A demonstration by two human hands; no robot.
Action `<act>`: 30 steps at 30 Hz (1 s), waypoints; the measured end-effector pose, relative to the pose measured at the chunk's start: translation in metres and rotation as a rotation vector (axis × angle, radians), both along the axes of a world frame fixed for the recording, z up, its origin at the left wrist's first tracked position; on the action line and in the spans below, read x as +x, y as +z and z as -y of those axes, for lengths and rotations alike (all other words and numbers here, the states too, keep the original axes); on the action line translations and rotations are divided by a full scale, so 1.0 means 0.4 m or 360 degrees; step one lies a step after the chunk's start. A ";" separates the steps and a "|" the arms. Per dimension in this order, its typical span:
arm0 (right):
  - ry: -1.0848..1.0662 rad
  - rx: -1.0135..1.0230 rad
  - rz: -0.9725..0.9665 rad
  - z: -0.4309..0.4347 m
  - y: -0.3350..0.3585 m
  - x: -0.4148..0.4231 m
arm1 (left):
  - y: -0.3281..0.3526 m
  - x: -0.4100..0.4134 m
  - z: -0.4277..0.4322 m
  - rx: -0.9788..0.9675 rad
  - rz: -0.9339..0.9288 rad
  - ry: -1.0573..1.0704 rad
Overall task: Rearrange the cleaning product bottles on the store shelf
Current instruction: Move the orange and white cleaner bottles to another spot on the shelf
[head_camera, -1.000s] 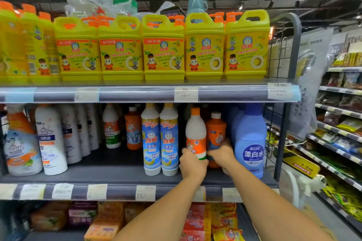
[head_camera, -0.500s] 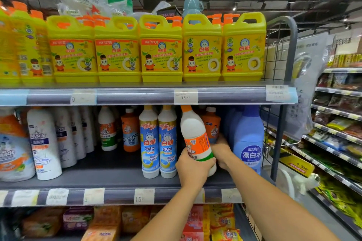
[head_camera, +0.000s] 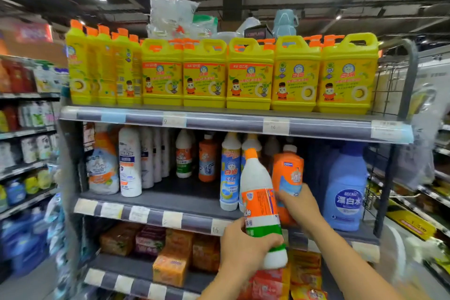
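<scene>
Nearest, the left hand (head_camera: 246,247) is wrapped around the lower part of a white bottle (head_camera: 261,207) with an orange cap, fingers closed on its green band. A second ago this bottle stood on the middle shelf (head_camera: 155,204); half a second ago it was tilted in the grip, and now it is lifted clear, out in front of the shelf edge and leaning slightly left. Just behind and to the right, the right hand (head_camera: 300,206) has closed on the orange bottle (head_camera: 287,173), which a moment ago still stood at the back and is now drawn forward and raised. Both are off their old spots, so a swap or regrouping looks under way, likely toward the matching bottles farther left. To the right stands a blue bleach bottle (head_camera: 345,192). Farther up, yellow jugs (head_camera: 248,75) line the top shelf.
</scene>
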State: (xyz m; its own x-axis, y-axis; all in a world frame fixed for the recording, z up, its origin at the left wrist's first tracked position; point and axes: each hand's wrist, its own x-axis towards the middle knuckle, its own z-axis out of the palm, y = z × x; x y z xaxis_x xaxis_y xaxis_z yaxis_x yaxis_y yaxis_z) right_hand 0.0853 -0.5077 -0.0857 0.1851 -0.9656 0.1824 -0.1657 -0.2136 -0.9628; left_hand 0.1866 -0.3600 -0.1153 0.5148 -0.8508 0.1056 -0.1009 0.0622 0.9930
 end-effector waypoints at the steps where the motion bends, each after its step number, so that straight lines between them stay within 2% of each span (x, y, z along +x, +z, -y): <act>1: -0.0026 -0.0006 -0.0011 -0.030 -0.004 0.002 | -0.013 0.025 -0.030 0.0021 -0.0003 0.0050; 10: 0.0365 -0.0026 -0.0140 -0.253 -0.025 0.134 | -0.038 0.282 -0.153 0.0101 -0.0116 0.0482; 15: 0.0508 0.0017 -0.0096 -0.287 -0.004 0.286 | 0.006 0.430 -0.119 0.0084 0.0012 0.0574; 22: 0.0418 -0.0017 -0.0166 -0.219 0.013 0.479 | 0.062 0.611 -0.037 0.0164 0.0067 0.0423; 30: 0.0240 -0.0189 -0.0139 -0.122 -0.002 0.623 | 0.036 0.727 0.075 0.0136 0.0164 0.0376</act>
